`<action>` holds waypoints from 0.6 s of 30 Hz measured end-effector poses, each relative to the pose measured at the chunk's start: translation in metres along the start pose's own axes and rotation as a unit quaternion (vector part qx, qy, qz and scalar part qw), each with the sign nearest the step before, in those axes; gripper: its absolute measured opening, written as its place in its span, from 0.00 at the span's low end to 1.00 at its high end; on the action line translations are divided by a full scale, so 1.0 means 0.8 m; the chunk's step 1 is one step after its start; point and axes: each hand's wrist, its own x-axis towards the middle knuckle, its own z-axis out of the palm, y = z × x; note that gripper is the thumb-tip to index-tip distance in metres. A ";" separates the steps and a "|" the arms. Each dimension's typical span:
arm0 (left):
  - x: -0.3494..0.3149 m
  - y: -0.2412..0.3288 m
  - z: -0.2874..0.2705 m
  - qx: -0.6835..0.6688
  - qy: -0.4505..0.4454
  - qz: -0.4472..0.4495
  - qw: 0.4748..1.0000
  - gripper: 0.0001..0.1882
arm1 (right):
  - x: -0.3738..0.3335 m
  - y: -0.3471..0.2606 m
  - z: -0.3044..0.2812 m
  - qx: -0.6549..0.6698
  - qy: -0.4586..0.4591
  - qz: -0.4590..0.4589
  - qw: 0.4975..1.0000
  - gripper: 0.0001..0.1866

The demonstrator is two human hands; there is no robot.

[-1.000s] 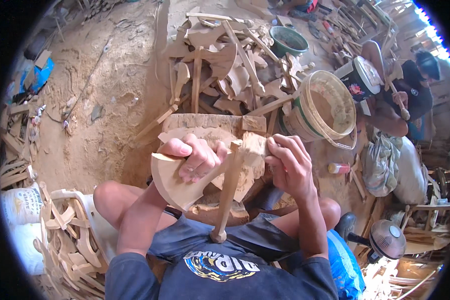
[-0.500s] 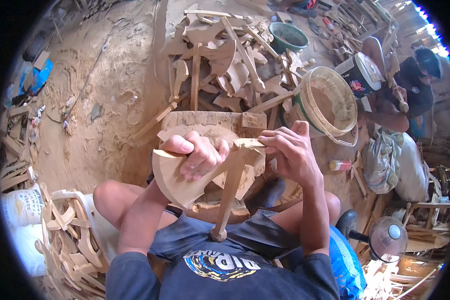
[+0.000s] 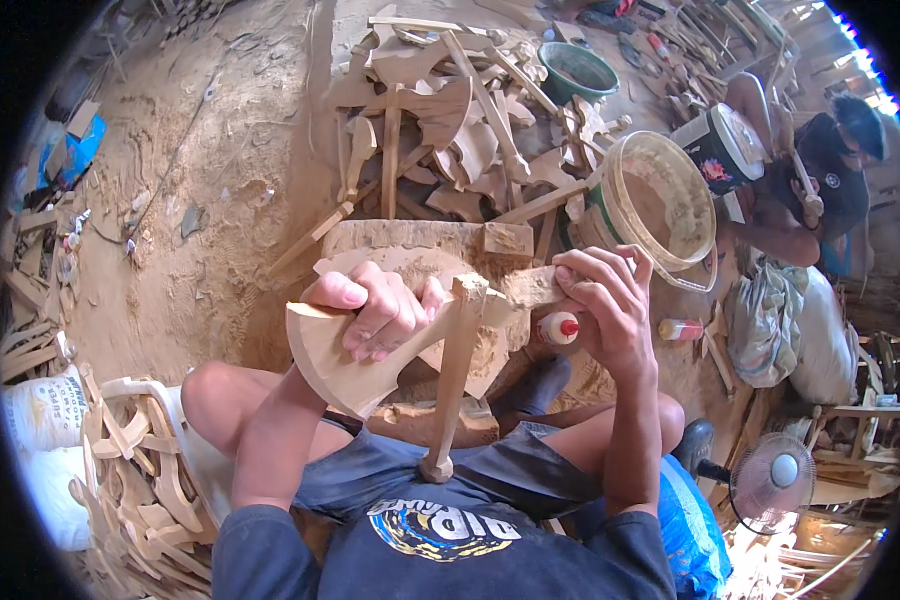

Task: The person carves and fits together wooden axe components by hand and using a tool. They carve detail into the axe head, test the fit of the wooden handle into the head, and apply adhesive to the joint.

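Note:
My left hand (image 3: pixel 385 310) is closed around the broad, fan-shaped blade of a pale wooden axe (image 3: pixel 335 365). Its shaft (image 3: pixel 454 385) slants down from the head, with the knobbed end resting against my lap. On the far side of the shaft, my right hand (image 3: pixel 605 305) pinches a small flat tan piece (image 3: pixel 532 288) between thumb and fingers. That piece reaches close to the axe head's stub; whether it is sandpaper or wood I cannot tell. Below the right fingers shows a white bottle with a red cap (image 3: pixel 558 328).
A wooden block (image 3: pixel 410 238) stands between my legs. Beyond it lies a heap of cut wooden pieces (image 3: pixel 440 115), with a dusty bucket (image 3: pixel 660 200) and a green basin (image 3: pixel 577 73) beside it. A fan (image 3: pixel 772 490) stands right; another person (image 3: pixel 835 170) sits far right.
My right hand has drawn right, away from the axe head, turning the tan piece so its flat face shows. The axe and left hand have shifted slightly left. The red-capped bottle is now exposed.

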 end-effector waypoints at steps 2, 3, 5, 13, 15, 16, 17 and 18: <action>0.003 -0.001 0.000 -0.001 -0.009 0.000 1.000 0.28 | 0.004 -0.009 0.009 -0.018 0.005 -0.014 1.000 0.23; 0.004 -0.003 0.000 -0.011 -0.009 -0.007 1.000 0.27 | 0.006 -0.014 0.014 -0.034 0.009 -0.028 0.999 0.23; 0.004 -0.005 0.000 -0.020 -0.007 -0.014 1.000 0.26 | 0.009 -0.025 0.019 -0.025 0.001 -0.054 0.998 0.24; 0.005 -0.004 0.005 -0.007 0.032 -0.010 0.999 0.26 | -0.002 -0.013 0.044 -0.129 0.015 -0.083 0.988 0.16; 0.001 -0.003 0.004 -0.008 0.039 -0.007 0.999 0.26 | -0.008 -0.006 0.045 -0.123 0.018 -0.077 0.989 0.14; -0.001 -0.003 0.004 -0.008 0.046 -0.004 0.999 0.26 | -0.011 -0.003 0.043 -0.149 0.008 -0.054 0.987 0.15; -0.001 -0.002 0.006 -0.008 0.045 -0.003 0.999 0.26 | -0.012 0.000 0.042 -0.176 -0.002 -0.031 0.984 0.15; 0.000 0.000 0.009 -0.008 0.027 0.000 1.000 0.26 | -0.012 0.000 0.042 -0.178 -0.002 -0.032 0.984 0.15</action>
